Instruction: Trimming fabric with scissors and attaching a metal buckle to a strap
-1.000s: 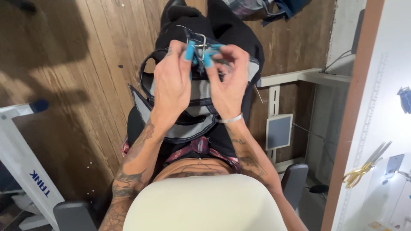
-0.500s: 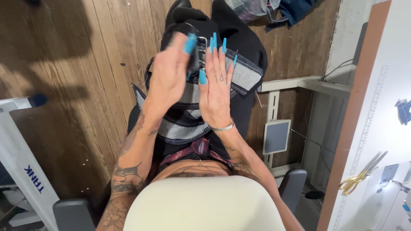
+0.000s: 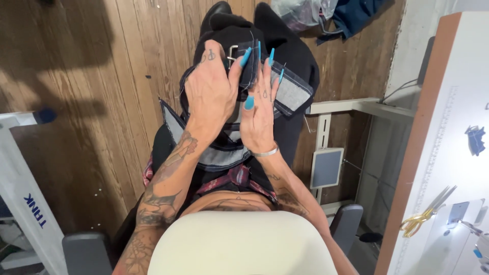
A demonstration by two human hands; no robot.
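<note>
Left hand (image 3: 211,94) closed around the near edge of a dark fabric strap (image 3: 250,63), thumb pressed over its top. Right hand (image 3: 260,114) spread flat and open, long turquoise nails pointing away, palm laid against the same strap from the other side. Strap held up between both hands above the lap, a small metal buckle (image 3: 233,51) showing just beyond the left thumb. Just right of the right hand's fingertips, a grey rectangular patch (image 3: 291,92) edged in dark binding, part of the same piece of work. Beneath both wrists, more of the layered dark and grey textile (image 3: 224,153) draped across the lap. Silver bangle (image 3: 265,152) circling the right wrist. Below and behind the hands, brown wooden plank floor (image 3: 117,76). Well off to the right, a white counter (image 3: 448,168) with a wood-coloured edge, gold-handled scissors (image 3: 425,214) lying on it. Between hands and counter, a white metal frame (image 3: 326,122) carrying a flat pedal. Far beyond the fingertips, a heap of blue cloth (image 3: 356,15) on the floor.
</note>
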